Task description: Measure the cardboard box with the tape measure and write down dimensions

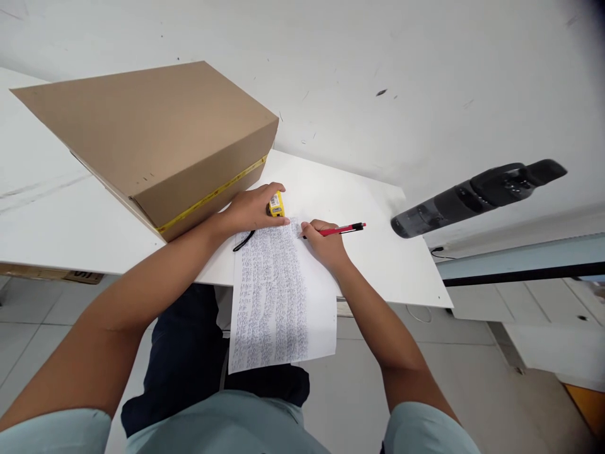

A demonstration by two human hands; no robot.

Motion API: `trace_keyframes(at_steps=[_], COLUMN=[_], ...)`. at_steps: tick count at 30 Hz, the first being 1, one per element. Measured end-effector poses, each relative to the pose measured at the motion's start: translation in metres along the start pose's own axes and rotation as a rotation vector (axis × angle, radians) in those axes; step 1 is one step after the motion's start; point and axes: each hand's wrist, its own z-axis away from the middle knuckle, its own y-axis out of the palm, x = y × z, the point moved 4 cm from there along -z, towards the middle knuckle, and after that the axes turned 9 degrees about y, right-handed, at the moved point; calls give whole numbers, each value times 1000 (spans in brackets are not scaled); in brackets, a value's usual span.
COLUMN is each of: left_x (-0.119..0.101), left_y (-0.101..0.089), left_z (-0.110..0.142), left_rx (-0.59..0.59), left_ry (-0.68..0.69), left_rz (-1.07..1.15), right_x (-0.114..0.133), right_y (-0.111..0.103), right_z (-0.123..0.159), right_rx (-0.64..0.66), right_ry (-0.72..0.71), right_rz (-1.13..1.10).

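Observation:
My left hand rests on the white table with thumb and fingers curled round a small yellow tape measure; a black wrist strap lies beside it. In my right hand is a red and black pen, its tip low at the upper right of a sheet of paper. Rows of blue handwriting, too small to read, cover most of the sheet. Its lower part hangs over the table's front edge, above my lap.
A large cardboard box with a yellow strip along its side stands left of my hands, close to my left forearm. Toward the right end of the white table stands a black, partly see-through cylindrical device. A wall rises behind.

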Motion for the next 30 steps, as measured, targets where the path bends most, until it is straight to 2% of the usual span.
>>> trace_keyframes(at_steps=[10,30], left_x=[-2,-4], left_y=[-1,-2], left_z=[0,1], left_rx=[1,7], left_ry=[-7,23], left_rz=[5,-2], right_x=[0,-1], right_y=[-2,-1], right_z=[1,-1], right_rx=[-56,-54], right_ry=[-14,-10], right_rz=[-20,-48])
